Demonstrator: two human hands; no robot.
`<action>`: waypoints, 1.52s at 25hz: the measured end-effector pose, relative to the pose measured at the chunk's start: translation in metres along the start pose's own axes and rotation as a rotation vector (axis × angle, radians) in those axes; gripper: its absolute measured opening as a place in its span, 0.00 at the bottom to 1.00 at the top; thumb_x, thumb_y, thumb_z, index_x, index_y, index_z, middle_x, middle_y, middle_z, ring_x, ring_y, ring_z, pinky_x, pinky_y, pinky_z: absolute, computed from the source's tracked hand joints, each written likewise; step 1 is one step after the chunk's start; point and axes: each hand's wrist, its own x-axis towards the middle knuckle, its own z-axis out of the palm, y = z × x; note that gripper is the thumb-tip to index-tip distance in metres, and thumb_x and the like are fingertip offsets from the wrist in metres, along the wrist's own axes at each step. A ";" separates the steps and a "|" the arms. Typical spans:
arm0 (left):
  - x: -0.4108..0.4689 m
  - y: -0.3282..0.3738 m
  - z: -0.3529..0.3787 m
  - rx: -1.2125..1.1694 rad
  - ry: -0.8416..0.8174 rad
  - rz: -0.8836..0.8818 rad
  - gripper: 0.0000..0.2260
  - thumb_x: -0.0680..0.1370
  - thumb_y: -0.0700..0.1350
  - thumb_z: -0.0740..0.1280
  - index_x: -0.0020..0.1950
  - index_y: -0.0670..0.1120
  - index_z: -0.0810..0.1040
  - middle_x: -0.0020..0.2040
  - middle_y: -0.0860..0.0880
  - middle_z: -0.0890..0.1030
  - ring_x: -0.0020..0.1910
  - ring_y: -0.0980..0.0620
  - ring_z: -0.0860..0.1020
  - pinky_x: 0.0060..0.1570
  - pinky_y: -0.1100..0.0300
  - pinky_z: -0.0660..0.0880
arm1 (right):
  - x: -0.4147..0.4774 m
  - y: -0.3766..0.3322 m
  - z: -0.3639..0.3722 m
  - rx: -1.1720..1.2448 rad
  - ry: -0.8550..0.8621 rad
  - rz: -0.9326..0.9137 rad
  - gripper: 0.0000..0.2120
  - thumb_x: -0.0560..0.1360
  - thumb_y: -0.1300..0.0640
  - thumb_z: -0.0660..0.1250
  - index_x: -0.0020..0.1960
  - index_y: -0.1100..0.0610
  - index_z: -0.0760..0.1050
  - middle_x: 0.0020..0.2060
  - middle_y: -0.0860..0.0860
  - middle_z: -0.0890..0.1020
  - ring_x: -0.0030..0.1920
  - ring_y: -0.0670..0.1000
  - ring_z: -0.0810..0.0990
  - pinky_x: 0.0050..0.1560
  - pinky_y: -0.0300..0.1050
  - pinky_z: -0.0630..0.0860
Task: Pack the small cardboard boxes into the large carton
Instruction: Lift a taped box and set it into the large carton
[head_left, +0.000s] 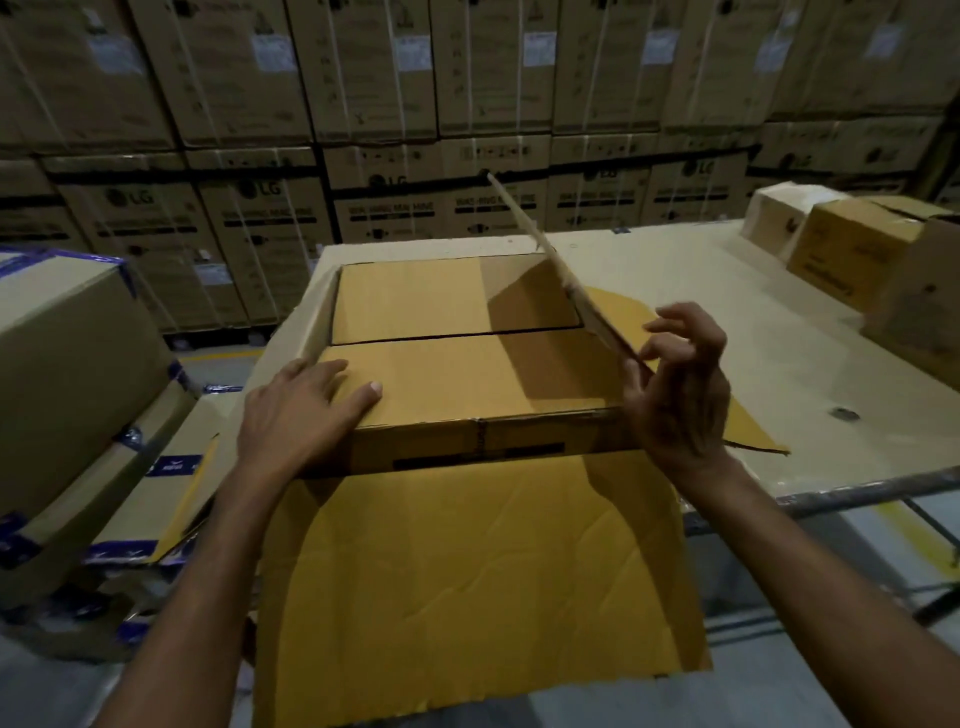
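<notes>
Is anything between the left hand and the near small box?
Nothing visible: the left hand lies flat on the near box in the carton. The right hand holds the flap raised beside it.

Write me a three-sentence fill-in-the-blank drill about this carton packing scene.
1. The raised flap, gripped by the right hand, is on the large carton's ____ side.
2. The left hand rests flat on the near small box, one of ____ showing inside.
3. The near flap hangs ____ past the table edge.
Missing words: right; two; down.
</notes>
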 end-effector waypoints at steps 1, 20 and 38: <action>0.000 -0.001 0.002 0.000 0.014 0.007 0.35 0.77 0.74 0.55 0.78 0.56 0.70 0.79 0.45 0.68 0.79 0.44 0.64 0.71 0.41 0.63 | -0.005 0.004 0.000 -0.133 0.058 -0.048 0.14 0.75 0.69 0.71 0.56 0.59 0.71 0.65 0.57 0.67 0.60 0.57 0.74 0.49 0.48 0.79; 0.000 -0.001 0.003 -0.048 0.026 -0.006 0.38 0.74 0.75 0.52 0.78 0.56 0.69 0.78 0.43 0.69 0.76 0.41 0.66 0.69 0.37 0.64 | 0.011 0.024 -0.020 0.057 -0.609 0.697 0.49 0.73 0.47 0.78 0.82 0.44 0.49 0.71 0.55 0.75 0.65 0.57 0.77 0.64 0.60 0.77; 0.078 -0.009 -0.008 0.054 -0.234 -0.027 0.37 0.79 0.72 0.39 0.81 0.56 0.62 0.81 0.42 0.63 0.82 0.43 0.56 0.77 0.39 0.52 | 0.074 0.051 0.084 0.199 -1.265 0.712 0.38 0.79 0.26 0.44 0.82 0.46 0.60 0.81 0.58 0.59 0.80 0.61 0.56 0.78 0.66 0.55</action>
